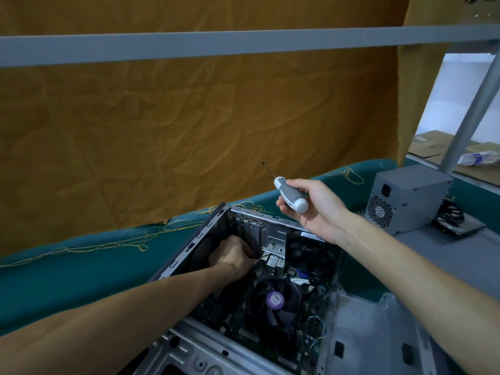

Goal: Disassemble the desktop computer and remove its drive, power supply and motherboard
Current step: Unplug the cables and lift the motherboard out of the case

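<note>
The open desktop case [194, 345] lies on its side in front of me. Its motherboard [243, 315] with a black cooler fan [276, 301] sits inside. My left hand [232, 255] reaches deep into the case near the rear expansion slots, fingers curled around something I cannot make out. Above the case, my right hand [313, 207] grips a grey-and-white screwdriver [290, 197] with its tip pointing up and to the left. The grey power supply [405, 198] stands outside the case on the table at the right, with black cables [451, 212] beside it.
A teal cloth [81, 266] with loose yellow threads covers the table's far side, in front of an orange fabric backdrop [189, 131]. A grey metal frame bar [243, 46] crosses overhead and a slanted post [470, 112] stands at the right. Cardboard and a plastic bottle [479, 158] lie beyond.
</note>
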`<state>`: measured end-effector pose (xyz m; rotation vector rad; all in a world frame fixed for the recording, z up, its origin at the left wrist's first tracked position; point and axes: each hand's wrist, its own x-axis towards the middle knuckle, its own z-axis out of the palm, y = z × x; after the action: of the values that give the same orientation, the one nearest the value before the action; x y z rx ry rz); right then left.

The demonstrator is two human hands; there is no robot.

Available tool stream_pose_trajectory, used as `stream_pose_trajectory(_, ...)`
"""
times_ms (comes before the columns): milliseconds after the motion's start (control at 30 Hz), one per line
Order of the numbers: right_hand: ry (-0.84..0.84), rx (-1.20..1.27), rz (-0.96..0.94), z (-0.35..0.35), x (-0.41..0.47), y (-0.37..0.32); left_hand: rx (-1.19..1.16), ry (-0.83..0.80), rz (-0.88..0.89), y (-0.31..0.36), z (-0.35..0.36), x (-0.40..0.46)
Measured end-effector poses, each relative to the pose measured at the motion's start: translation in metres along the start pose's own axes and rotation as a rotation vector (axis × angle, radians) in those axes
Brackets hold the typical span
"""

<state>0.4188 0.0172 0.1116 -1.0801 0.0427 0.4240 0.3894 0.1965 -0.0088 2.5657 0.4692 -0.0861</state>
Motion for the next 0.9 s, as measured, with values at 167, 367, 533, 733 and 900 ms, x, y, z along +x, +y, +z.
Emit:
stream_pose_trajectory(167,-0.006,-0.011,-0.006,-0.0012,0.0009,0.0007,-0.005,-0.009,0.01,-0.0002,0.0012,0.0005)
stream_pose_trajectory(367,-0.034,-0.052,-0.012,-0.0019,0.0003,0.0008,0.08,0.018,0.046,-0.0005,0.0015,-0.0009)
stream_pose_trajectory(533,-0.046,-0.076,-0.014,-0.0025,0.0006,0.0019,0.025,-0.028,0.034,0.0008,-0.0008,0.0017)
stream_pose_trajectory(733,-0.055,-0.087,-0.016,-0.0021,0.002,0.0026,0.079,0.023,0.047,0.0022,-0.0009,-0.0011)
stream_pose_trajectory(900,-0.051,-0.096,-0.023,-0.003,0.0012,0.0027,0.082,-0.003,0.059,0.0034,-0.002,-0.0024)
